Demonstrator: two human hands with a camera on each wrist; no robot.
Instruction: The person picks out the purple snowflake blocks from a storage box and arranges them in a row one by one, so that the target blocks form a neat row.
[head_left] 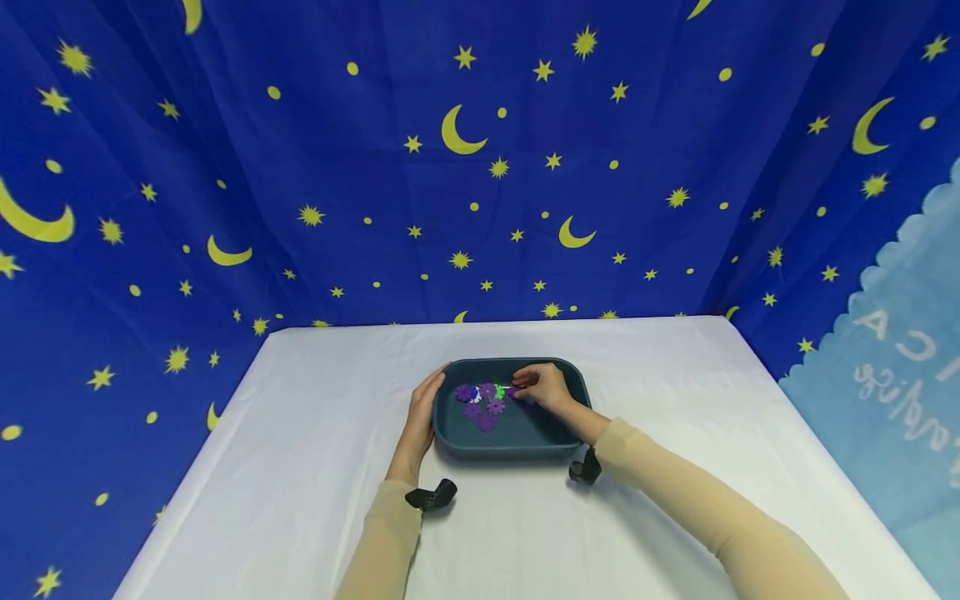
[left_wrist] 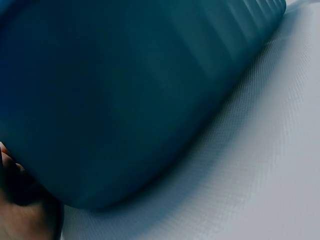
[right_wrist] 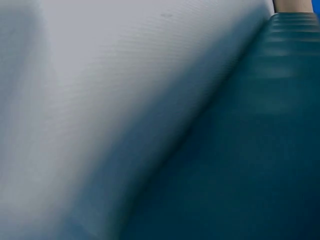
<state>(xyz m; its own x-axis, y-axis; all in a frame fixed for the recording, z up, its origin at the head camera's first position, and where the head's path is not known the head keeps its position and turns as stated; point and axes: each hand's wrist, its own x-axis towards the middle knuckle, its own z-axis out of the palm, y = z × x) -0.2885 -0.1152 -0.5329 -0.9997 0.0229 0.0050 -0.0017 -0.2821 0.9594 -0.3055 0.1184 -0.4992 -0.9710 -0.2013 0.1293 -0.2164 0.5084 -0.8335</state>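
Handling small toothed gears [head_left: 487, 422] inside a tray [head_left: 510, 452] seems to be the step in hand. The tray sits on the white cloth [head_left: 300, 500], and the gears lie grouped on its floor, left of the middle: mostly purple, with a green one [head_left: 499, 392] and a white one [head_left: 477, 395] among them.

The right hand [head_left: 547, 388] reaches over the tray's right end, thumb and fingers curled together; they appear to pinch a purple gear [head_left: 512, 393] at the right edge of the group, though the fingers partly hide it. The left hand [head_left: 420, 417] lies along the outside of the tray's left end, fingers fairly straight against the wall, apparently steadying it.

The next move probably calls for a firm fingertip pinch and careful turning or placing, without disturbing neighbouring gears, while the left hand braces the tray.
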